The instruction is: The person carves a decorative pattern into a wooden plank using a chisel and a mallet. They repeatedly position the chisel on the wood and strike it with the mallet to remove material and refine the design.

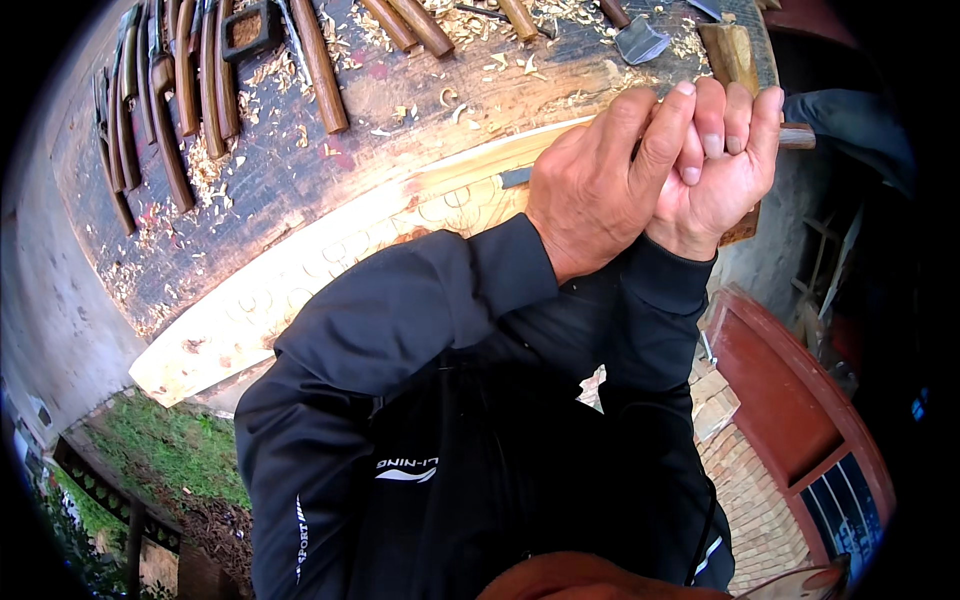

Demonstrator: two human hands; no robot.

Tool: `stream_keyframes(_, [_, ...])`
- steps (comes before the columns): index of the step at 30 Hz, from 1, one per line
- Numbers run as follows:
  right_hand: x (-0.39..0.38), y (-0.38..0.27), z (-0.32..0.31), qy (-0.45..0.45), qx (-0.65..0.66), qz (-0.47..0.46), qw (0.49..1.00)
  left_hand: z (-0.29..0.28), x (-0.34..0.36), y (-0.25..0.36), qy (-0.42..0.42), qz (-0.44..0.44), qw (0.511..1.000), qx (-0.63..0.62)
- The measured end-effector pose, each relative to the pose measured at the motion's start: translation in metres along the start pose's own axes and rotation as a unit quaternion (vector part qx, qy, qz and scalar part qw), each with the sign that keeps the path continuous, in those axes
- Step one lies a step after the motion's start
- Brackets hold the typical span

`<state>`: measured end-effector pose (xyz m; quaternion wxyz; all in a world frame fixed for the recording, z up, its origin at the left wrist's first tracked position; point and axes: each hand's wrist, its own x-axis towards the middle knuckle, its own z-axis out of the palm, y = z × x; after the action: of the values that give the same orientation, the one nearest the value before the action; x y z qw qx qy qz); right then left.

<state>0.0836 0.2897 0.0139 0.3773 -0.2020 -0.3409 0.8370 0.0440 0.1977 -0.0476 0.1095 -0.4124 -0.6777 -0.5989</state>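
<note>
A long pale wooden board lies along the bench's near edge, with curved scale-like outlines drawn on its face. At its right part, my left hand is closed, back upward, over a chisel. Beside it and touching it, my right hand is turned partly palm up, its fingers curled in around the tool. The chisel's wooden handle end sticks out to the right of my right hand. A flat grey blade end shows left of my left hand, against the board. The middle of the tool is hidden by my hands.
Several wooden-handled carving tools lie at the workbench's far left, near a dark square frame-like piece. More handles and a wide metal blade lie farther back. Wood shavings are scattered around. A wooden block stands beyond my hands.
</note>
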Motion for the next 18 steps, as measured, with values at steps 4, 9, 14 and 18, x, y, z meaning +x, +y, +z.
stream_keyframes(4, [-0.004,0.006,-0.003,0.020,-0.001,-0.001,1.000,-0.005,-0.004,0.002,-0.029,-0.011,0.999,0.014])
stream_keyframes(9, [-0.012,0.005,0.018,0.010,-0.025,-0.021,0.999,-0.011,0.000,0.003,-0.004,0.011,1.000,0.010])
stream_keyframes(14, [-0.046,-0.018,0.029,-0.141,0.107,-0.075,0.981,-0.059,0.008,0.033,-0.047,0.092,0.993,-0.049])
stream_keyframes(18, [-0.041,-0.037,0.012,-0.181,0.029,-0.082,0.980,-0.099,-0.023,0.044,-0.124,0.235,0.963,-0.050])
